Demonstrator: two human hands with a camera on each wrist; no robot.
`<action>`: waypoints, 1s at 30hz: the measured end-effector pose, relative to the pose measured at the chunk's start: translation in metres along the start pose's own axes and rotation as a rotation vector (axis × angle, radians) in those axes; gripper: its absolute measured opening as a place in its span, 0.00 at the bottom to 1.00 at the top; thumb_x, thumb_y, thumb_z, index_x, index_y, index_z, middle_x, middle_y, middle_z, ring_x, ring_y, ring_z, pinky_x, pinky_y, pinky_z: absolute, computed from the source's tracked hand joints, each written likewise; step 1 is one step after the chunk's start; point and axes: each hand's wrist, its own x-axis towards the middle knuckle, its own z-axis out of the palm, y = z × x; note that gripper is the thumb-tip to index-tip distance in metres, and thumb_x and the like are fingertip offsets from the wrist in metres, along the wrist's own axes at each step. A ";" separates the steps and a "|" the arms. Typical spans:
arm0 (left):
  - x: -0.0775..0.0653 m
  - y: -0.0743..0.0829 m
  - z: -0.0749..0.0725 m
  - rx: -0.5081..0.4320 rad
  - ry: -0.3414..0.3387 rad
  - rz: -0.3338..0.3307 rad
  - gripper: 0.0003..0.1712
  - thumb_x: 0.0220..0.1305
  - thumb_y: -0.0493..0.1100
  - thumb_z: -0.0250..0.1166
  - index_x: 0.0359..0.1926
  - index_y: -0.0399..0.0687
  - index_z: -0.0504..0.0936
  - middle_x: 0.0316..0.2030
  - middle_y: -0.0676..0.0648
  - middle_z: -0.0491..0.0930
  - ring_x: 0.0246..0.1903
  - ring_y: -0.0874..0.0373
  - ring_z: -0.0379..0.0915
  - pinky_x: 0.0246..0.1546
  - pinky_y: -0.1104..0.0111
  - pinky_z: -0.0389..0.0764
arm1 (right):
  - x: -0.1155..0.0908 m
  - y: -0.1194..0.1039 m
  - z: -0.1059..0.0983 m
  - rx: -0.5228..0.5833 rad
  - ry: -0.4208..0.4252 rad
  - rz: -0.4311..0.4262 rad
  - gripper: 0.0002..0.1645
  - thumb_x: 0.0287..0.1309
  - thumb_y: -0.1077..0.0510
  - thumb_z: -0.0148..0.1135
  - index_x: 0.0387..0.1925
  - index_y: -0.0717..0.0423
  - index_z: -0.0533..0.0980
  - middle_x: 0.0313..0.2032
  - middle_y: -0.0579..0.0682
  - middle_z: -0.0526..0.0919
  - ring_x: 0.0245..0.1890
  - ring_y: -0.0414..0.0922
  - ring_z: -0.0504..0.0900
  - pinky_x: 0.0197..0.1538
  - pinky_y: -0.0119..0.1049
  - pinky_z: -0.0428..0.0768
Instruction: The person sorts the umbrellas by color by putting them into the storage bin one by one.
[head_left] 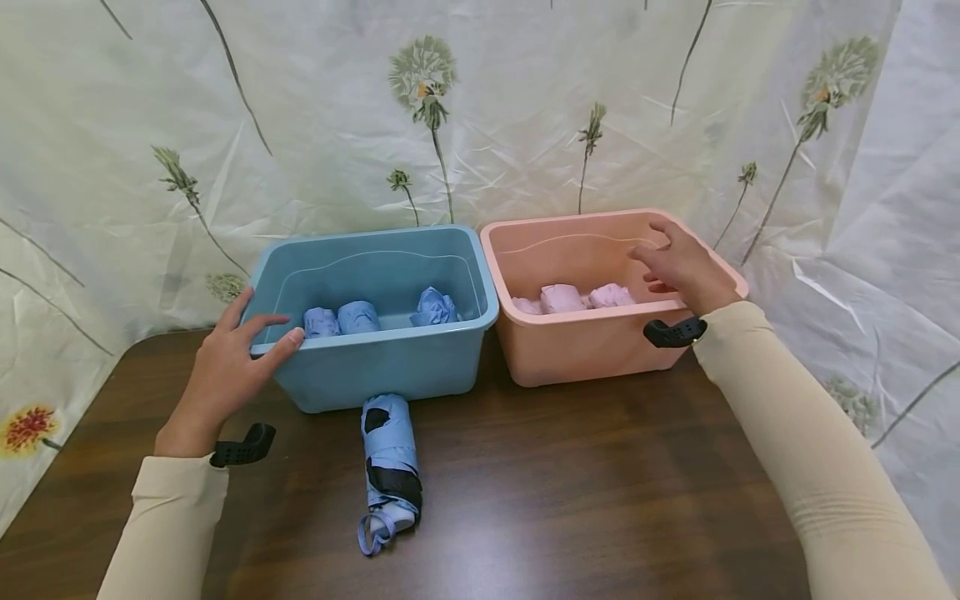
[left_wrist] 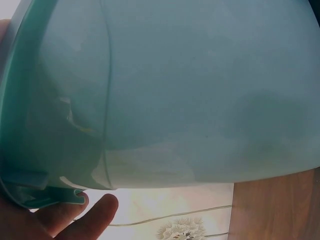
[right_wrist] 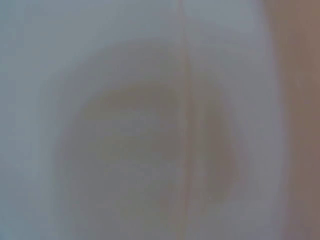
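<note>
My left hand (head_left: 238,358) is at the front left corner of a blue plastic bin (head_left: 382,367), fingers spread about its rim. In the left wrist view, the fingertips (left_wrist: 95,217) show beyond the rim, beside the bin's smooth wall. Over the right end of a pink plastic bin (head_left: 592,346) is my right hand (head_left: 678,262), its fingers loosely bent with nothing seen between them. The right wrist view is a blurred, pale surface. A folded blue umbrella (head_left: 392,467) with black patches and a wrist loop lies before the blue bin.
Several blue rolled bundles (head_left: 358,317) lie inside the blue bin. Pink bundles (head_left: 562,298) lie in the pink bin. Both bins stand side by side on a dark wooden table (head_left: 540,492), against a flower-printed curtain (head_left: 510,108).
</note>
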 end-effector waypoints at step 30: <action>0.000 -0.002 -0.001 -0.026 -0.011 0.000 0.31 0.65 0.63 0.58 0.54 0.42 0.79 0.74 0.39 0.46 0.67 0.29 0.51 0.55 0.32 0.59 | 0.007 -0.002 0.006 0.058 0.087 0.036 0.55 0.58 0.30 0.56 0.77 0.38 0.39 0.68 0.64 0.60 0.56 0.60 0.74 0.53 0.50 0.78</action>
